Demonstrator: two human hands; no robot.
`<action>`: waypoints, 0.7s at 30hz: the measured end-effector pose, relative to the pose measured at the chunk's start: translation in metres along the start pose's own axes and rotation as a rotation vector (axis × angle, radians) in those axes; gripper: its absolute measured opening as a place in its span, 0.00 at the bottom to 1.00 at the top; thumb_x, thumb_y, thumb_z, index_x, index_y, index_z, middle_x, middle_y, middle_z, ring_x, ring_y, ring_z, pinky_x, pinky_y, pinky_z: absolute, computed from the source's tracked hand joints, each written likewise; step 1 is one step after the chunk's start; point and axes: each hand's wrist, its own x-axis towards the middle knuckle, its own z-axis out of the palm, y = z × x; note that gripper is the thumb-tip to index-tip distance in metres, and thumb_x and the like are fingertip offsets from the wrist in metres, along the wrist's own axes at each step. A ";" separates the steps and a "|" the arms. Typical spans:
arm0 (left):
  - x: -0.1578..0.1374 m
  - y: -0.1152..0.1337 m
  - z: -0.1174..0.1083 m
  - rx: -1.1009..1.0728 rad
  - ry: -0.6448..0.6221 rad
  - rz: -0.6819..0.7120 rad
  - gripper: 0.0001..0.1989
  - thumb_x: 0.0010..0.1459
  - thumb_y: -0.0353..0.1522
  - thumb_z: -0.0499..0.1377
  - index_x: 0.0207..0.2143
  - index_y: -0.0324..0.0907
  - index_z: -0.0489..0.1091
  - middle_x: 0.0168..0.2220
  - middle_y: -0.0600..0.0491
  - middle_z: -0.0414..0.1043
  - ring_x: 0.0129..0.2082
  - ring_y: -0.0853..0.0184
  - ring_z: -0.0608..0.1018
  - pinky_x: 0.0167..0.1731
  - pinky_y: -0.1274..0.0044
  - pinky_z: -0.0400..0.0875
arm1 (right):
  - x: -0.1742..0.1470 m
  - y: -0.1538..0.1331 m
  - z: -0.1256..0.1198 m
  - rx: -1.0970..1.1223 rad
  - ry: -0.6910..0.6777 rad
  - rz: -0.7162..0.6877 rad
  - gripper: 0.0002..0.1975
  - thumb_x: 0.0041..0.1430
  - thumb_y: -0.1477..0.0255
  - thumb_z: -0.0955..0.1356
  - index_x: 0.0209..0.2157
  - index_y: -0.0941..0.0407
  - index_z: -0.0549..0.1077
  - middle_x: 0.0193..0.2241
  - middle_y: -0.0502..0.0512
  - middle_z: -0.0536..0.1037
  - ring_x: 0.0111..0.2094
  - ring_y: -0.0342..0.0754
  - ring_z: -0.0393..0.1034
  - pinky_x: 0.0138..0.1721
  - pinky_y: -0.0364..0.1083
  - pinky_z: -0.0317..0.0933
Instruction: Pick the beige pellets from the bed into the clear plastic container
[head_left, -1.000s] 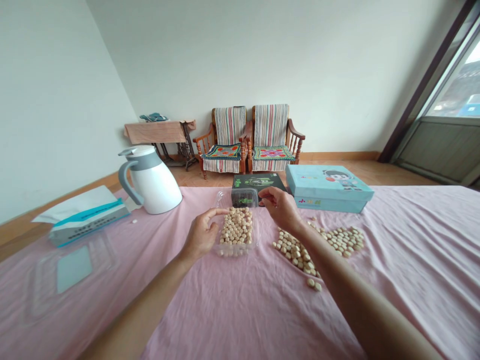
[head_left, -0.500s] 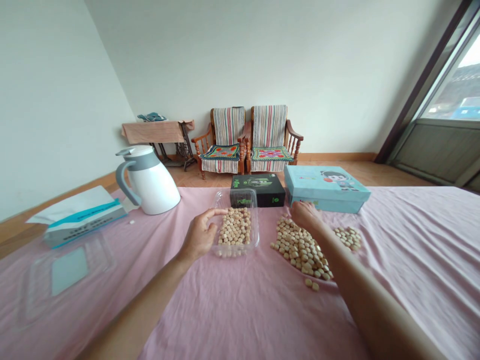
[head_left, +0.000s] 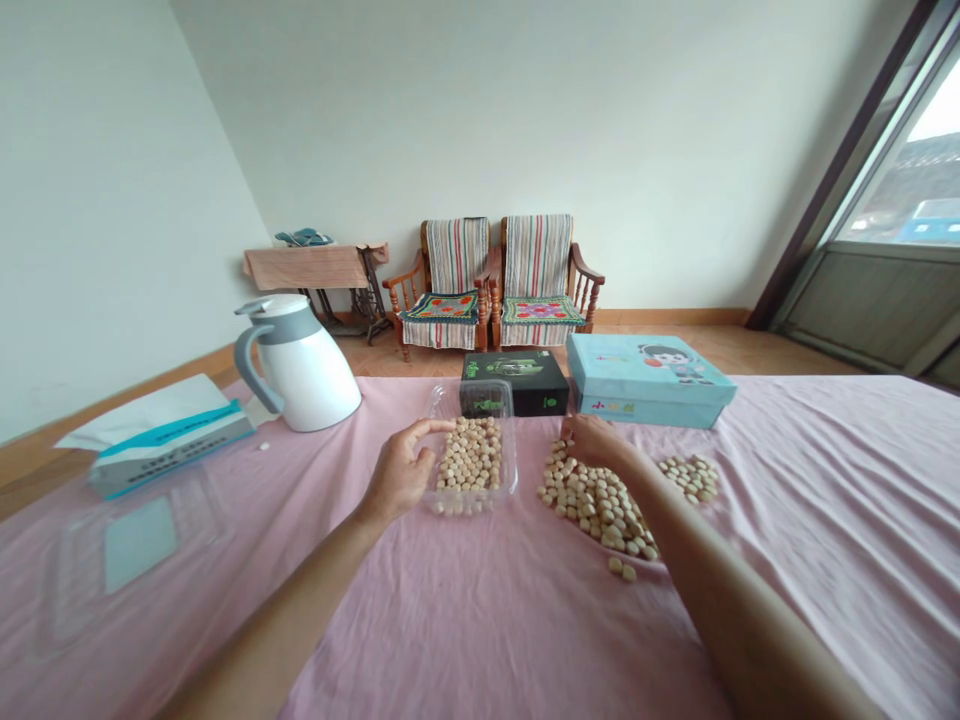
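My left hand point(head_left: 403, 468) is at the left wall of a clear plastic container point(head_left: 512, 470). Its index finger reaches over the rim, the thumb is bent below it, and the other fingers are mostly hidden. Many small, round, cream-coloured pieces point(head_left: 471, 455) fill the container. My right hand point(head_left: 596, 442) bends down at the far edge of a loose pile of the same pieces point(head_left: 600, 505), its fingertips drawn together at a piece; the grip is partly hidden. Two pieces point(head_left: 622, 569) lie in front of the pile, and a smaller group point(head_left: 688, 478) is right of my forearm.
Behind the container and pile stand a black box point(head_left: 516, 383) and a light-blue box point(head_left: 651, 380). Leftward are a white-and-grey jug point(head_left: 307, 370), a tissue pack point(head_left: 172, 435) and a clear lid point(head_left: 139, 545). A pink cloth point(head_left: 480, 620) covers the table. Two chairs stand beyond.
My right hand has moved slightly left and nearer, from the light-blue box's front to the pile's far edge. My left hand stays at the container.
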 end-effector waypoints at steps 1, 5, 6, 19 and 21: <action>0.000 0.000 0.000 -0.001 -0.001 -0.001 0.25 0.44 0.22 0.46 0.43 0.40 0.72 0.46 0.52 0.74 0.49 0.65 0.74 0.53 0.72 0.64 | -0.001 -0.001 -0.001 0.006 0.003 0.003 0.14 0.48 0.78 0.65 0.38 0.57 0.75 0.40 0.59 0.77 0.43 0.53 0.70 0.37 0.45 0.57; 0.000 -0.002 0.000 0.003 -0.002 0.006 0.25 0.44 0.21 0.46 0.43 0.40 0.72 0.45 0.52 0.74 0.49 0.65 0.74 0.53 0.72 0.63 | -0.002 -0.002 -0.007 0.050 0.087 0.029 0.11 0.47 0.78 0.64 0.31 0.55 0.76 0.36 0.56 0.78 0.40 0.51 0.71 0.34 0.44 0.57; 0.000 -0.002 0.000 0.003 -0.001 0.009 0.25 0.44 0.21 0.46 0.43 0.40 0.72 0.45 0.52 0.74 0.49 0.65 0.74 0.53 0.72 0.63 | -0.003 -0.004 -0.011 0.072 0.130 0.031 0.10 0.48 0.78 0.64 0.29 0.56 0.76 0.34 0.55 0.78 0.38 0.50 0.71 0.34 0.44 0.57; 0.000 -0.001 0.000 0.007 -0.005 0.004 0.25 0.43 0.22 0.46 0.43 0.40 0.72 0.45 0.53 0.75 0.49 0.65 0.73 0.54 0.72 0.63 | -0.003 -0.032 -0.010 0.165 0.295 -0.054 0.10 0.53 0.76 0.63 0.33 0.58 0.75 0.33 0.59 0.78 0.37 0.49 0.72 0.36 0.43 0.58; 0.000 -0.001 0.000 0.009 0.000 0.005 0.26 0.43 0.22 0.46 0.43 0.40 0.72 0.45 0.53 0.74 0.49 0.65 0.73 0.54 0.72 0.63 | -0.002 -0.030 0.004 0.038 0.203 0.016 0.11 0.52 0.76 0.62 0.34 0.59 0.75 0.36 0.63 0.78 0.40 0.52 0.71 0.36 0.44 0.58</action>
